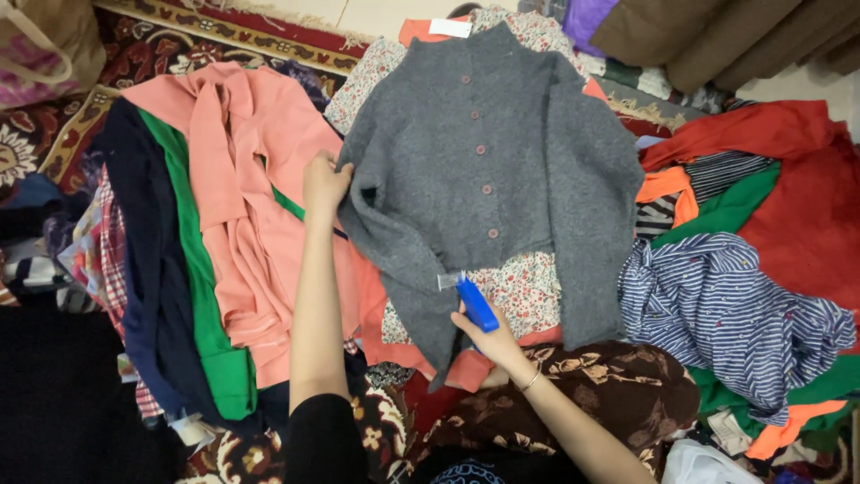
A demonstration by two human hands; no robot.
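Hands partly hiding cardigan's sleeve edge

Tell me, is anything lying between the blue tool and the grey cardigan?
Nothing visible. The right hand holds the blue tool with its clear tip directly on the grey cardigan sleeve. The left hand touches the cardigan's other edge.

The grey cardigan is looking like thick, fuzzy wool, matt and slightly rough, with small smooth plastic buttons. The blue tool in the right hand is showing glossy, smooth plastic with a clear tip. The pink garment is lying as soft, smooth cloth with a faint sheen. The striped shirt is appearing thin, crisp cotton. The rug is looking woven and coarse.
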